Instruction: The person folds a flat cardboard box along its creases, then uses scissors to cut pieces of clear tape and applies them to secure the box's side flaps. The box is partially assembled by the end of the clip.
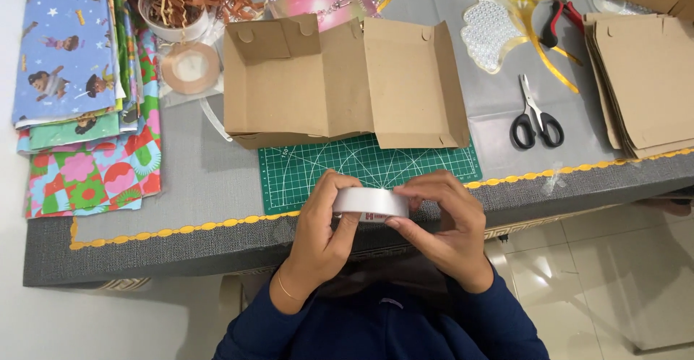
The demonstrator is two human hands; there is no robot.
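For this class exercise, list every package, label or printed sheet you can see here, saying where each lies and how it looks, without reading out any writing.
Open cardboard box: table centre, brown, flaps unfolded.
Flat box blanks: right side, brown stack.
Tape roll: held by left hand and right hand, white with a small red label.
Wrapping paper sheets: left side, colourful patterned stack.
Pink card: top centre, glossy.

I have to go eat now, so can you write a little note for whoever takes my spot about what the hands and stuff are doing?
Left hand: holds the white tape roll from its left side.
Right hand: fingertips on the roll's right edge.
The roll is above the green cutting mat.
The half-folded cardboard box lies open behind the mat; no tape is visible on it.
Scissors lie to the right, beside a stack of flat box blanks.
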